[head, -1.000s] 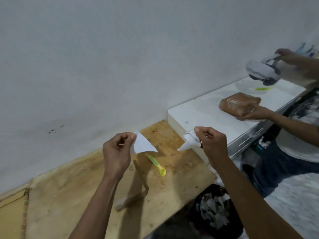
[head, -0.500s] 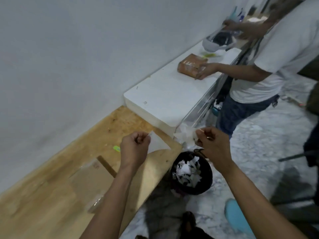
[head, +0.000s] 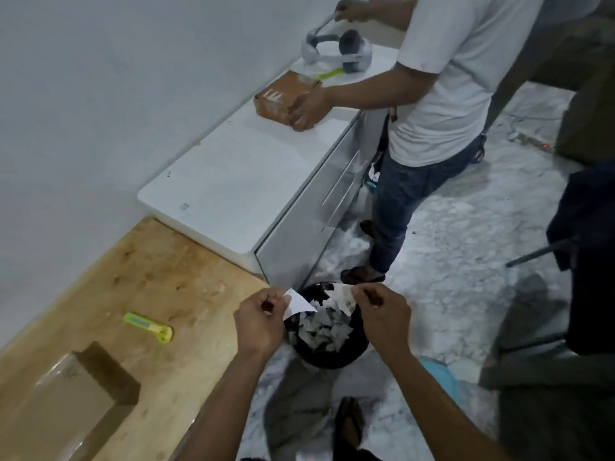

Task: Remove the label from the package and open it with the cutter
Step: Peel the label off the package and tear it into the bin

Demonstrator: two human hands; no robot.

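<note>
My left hand pinches a white piece of torn label, and my right hand pinches another torn piece. Both hands hover over a black bin full of paper scraps on the floor. A brown cardboard package wrapped in clear film lies on the wooden table at the lower left. The green-yellow cutter rests on the table between the package and my left hand, touched by neither hand.
A white cabinet adjoins the table's far end. Another person stands there with a hand on a brown parcel, beside a headset device and a second cutter. A dark chair stands right.
My view has swung down and right from the table toward the floor. Both hands carried the torn label pieces off the table's edge to above the bin.
</note>
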